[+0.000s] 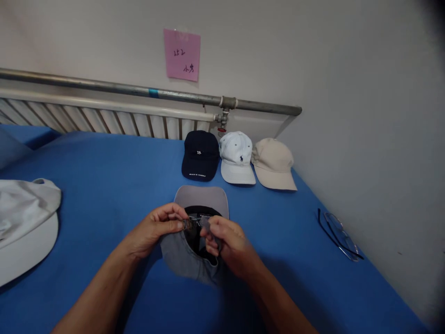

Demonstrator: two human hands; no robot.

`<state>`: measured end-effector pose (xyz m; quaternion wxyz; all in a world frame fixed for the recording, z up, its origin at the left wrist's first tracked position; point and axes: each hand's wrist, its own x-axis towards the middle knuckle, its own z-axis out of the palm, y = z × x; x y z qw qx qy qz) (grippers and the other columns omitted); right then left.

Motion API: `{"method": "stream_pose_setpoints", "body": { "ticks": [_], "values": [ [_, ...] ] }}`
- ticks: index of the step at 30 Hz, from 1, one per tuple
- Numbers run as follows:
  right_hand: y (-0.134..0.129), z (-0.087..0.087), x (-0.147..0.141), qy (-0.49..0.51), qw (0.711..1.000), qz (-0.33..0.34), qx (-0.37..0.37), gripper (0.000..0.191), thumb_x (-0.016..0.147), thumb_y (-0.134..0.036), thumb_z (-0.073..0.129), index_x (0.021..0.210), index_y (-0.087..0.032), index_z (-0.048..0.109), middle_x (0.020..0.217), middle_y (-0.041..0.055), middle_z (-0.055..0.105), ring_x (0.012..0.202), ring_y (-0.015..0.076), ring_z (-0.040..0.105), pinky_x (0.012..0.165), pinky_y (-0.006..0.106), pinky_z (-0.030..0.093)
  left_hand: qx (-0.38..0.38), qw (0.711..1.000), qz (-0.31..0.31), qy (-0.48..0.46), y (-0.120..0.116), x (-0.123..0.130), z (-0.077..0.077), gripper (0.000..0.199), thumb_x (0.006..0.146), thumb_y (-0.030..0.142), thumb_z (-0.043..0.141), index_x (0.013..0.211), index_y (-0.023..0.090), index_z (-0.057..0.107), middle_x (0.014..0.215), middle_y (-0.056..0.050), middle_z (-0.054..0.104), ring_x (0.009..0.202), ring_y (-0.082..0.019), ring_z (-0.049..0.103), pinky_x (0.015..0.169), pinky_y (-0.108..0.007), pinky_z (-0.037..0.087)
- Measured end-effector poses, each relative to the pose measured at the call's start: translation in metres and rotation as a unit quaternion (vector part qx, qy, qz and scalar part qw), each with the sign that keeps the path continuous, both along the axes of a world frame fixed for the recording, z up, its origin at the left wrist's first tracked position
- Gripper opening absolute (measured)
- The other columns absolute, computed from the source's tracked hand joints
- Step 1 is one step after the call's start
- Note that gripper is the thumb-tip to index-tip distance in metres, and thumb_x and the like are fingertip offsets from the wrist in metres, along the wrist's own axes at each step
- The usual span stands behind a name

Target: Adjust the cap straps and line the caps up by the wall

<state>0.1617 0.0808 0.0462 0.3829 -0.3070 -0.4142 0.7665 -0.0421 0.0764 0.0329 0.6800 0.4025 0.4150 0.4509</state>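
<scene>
A grey baseball cap lies upside down on the blue surface, its brim pointing away from me and its dark inside showing. My left hand pinches the metal buckle of the cap's back strap between thumb and fingers. Opposite it, my right hand is closed on the loose grey end of the strap, close to the buckle. Whether the strap end is threaded through the buckle, I cannot tell. The fingers hide part of the cap's opening.
At the back stand a navy cap, a white cap and a beige cap in a row. A large white cap lies at the left edge. Eyeglasses rest at right. Behind are a radiator and pipe.
</scene>
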Motion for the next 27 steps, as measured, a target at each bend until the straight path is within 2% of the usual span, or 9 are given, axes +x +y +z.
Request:
{"method": "stream_pose_setpoints", "body": {
  "ticks": [3,6,9,14,21,27],
  "values": [
    [0.0002,-0.0039,-0.0019,-0.034,0.999,0.003,0.009,0.023,0.077,-0.036,0.067,0.069,-0.016,0.06,0.054,-0.006,0.041,0.046,0.0053,0.033,0.043,0.02,0.023,-0.006,1.0,0.003,-0.006,-0.0007,0.0007,0.0044,0.015,0.069,0.023,0.078,0.08,0.019,0.069,0.074,0.002,0.069,0.066,-0.011,0.06,0.065,-0.023,0.043],
    [-0.0006,-0.0053,-0.0064,-0.063,0.998,-0.03,-0.005,0.022,0.076,-0.035,0.068,0.071,-0.016,0.058,0.055,-0.007,0.041,0.045,0.0041,0.03,0.041,0.019,0.019,-0.005,1.0,-0.003,-0.009,-0.0015,0.001,0.0079,0.011,0.069,0.023,0.074,0.078,0.019,0.07,0.071,0.002,0.068,0.063,-0.011,0.058,0.061,-0.022,0.042],
    [-0.0013,-0.0043,-0.0095,-0.077,0.996,-0.044,-0.021,0.02,0.073,-0.035,0.068,0.074,-0.017,0.059,0.054,-0.0083,0.039,0.044,0.0033,0.027,0.04,0.019,0.016,0.003,1.0,-0.015,-0.003,-0.0018,0.0007,0.0082,0.016,0.065,0.023,0.078,0.078,0.018,0.07,0.071,0.001,0.068,0.064,-0.012,0.059,0.062,-0.023,0.044],
    [-0.0004,-0.0049,-0.0098,-0.085,0.995,-0.038,-0.026,0.02,0.075,-0.034,0.065,0.07,-0.017,0.057,0.053,-0.0086,0.038,0.041,0.0024,0.023,0.039,0.019,0.013,-0.005,1.0,-0.022,-0.007,-0.0013,0.0011,0.0057,0.02,0.066,0.022,0.08,0.081,0.018,0.068,0.073,0.001,0.068,0.065,-0.011,0.06,0.063,-0.023,0.045],
    [0.0035,-0.0095,-0.009,-0.048,0.996,-0.021,-0.074,0.022,0.072,-0.034,0.065,0.068,-0.017,0.05,0.058,-0.006,0.044,0.044,0.0034,0.03,0.039,0.017,0.017,-0.009,1.0,-0.013,0.009,-0.0011,0.0018,0.0056,0.02,0.064,0.022,0.082,0.078,0.017,0.069,0.073,0.001,0.069,0.066,-0.012,0.061,0.066,-0.023,0.045],
    [0.0044,-0.0106,-0.009,-0.053,0.995,0.02,-0.077,0.019,0.071,-0.031,0.064,0.068,-0.017,0.051,0.056,-0.0066,0.044,0.042,0.003,0.028,0.038,0.017,0.017,0.002,0.999,-0.034,0.025,-0.0024,0.0011,0.0062,0.015,0.067,0.023,0.08,0.078,0.019,0.071,0.072,0.002,0.067,0.066,-0.012,0.059,0.064,-0.023,0.044]
  ]
}}
